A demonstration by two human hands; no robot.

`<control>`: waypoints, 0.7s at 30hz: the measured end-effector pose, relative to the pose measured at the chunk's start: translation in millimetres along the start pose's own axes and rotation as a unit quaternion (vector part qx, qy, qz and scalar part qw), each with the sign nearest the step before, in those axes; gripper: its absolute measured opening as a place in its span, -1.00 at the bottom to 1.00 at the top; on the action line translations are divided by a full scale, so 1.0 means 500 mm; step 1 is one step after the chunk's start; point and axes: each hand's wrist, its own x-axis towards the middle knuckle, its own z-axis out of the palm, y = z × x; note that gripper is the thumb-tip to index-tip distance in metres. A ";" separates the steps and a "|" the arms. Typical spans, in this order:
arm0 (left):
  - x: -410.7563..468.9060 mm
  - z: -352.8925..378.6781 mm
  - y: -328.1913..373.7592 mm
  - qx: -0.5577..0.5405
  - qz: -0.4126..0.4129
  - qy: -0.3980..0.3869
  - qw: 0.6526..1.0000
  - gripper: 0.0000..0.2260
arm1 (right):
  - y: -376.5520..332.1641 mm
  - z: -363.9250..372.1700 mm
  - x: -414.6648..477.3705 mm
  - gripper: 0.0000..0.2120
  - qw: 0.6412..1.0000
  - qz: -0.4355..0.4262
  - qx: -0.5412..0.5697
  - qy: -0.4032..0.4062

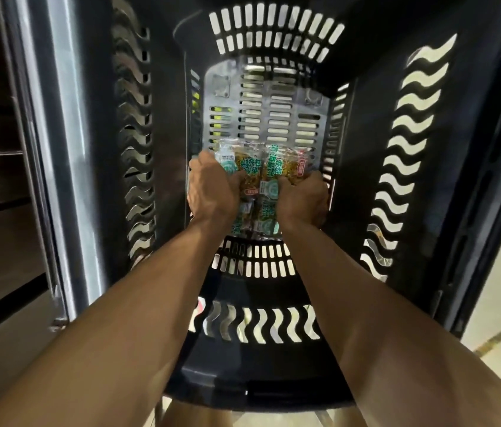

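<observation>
Black basket (363, 149): left grip (212, 192) and right grip (304, 200) clutch snack packets (258, 171), green lettering illegible.

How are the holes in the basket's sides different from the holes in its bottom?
The side holes are wavy, but the bottom holes are straight slots. The side holes run in one line along each side wall, while the bottom holes lie in several columns side by side, beyond the packets. Both kinds are cut through the same dark basket and let light through.

Head view, straight down into basket (427, 167)
</observation>
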 end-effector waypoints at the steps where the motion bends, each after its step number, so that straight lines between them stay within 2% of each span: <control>1: 0.000 -0.001 -0.001 -0.007 -0.008 0.000 1.000 -0.51 | -0.003 -0.002 -0.002 -0.57 1.000 -0.002 -0.002 0.001; 5: -0.008 -0.008 -0.004 -0.020 -0.025 -0.001 0.999 -0.53 | -0.009 -0.011 0.003 -0.61 1.000 0.008 0.022 -0.008; 10: -0.042 -0.042 -0.002 -0.109 -0.075 -0.025 0.991 -0.55 | -0.014 -0.045 -0.032 -0.64 0.992 0.011 0.103 -0.069; 14: -0.097 -0.115 0.006 -0.223 -0.125 -0.046 0.966 -0.66 | -0.033 -0.111 -0.099 -0.65 0.979 -0.010 0.180 -0.092; 17: -0.153 -0.197 0.031 -0.366 -0.151 -0.078 0.915 -0.76 | -0.054 -0.197 -0.149 -0.62 0.969 -0.039 0.220 -0.109; 18: -0.175 -0.230 0.044 -0.402 -0.159 -0.092 0.897 -0.74 | -0.066 -0.234 -0.167 -0.63 0.963 -0.046 0.236 -0.120; 21: -0.241 -0.327 0.088 -0.422 -0.156 -0.099 0.887 -0.58 | -0.100 -0.357 -0.218 -0.60 0.953 -0.047 0.255 -0.160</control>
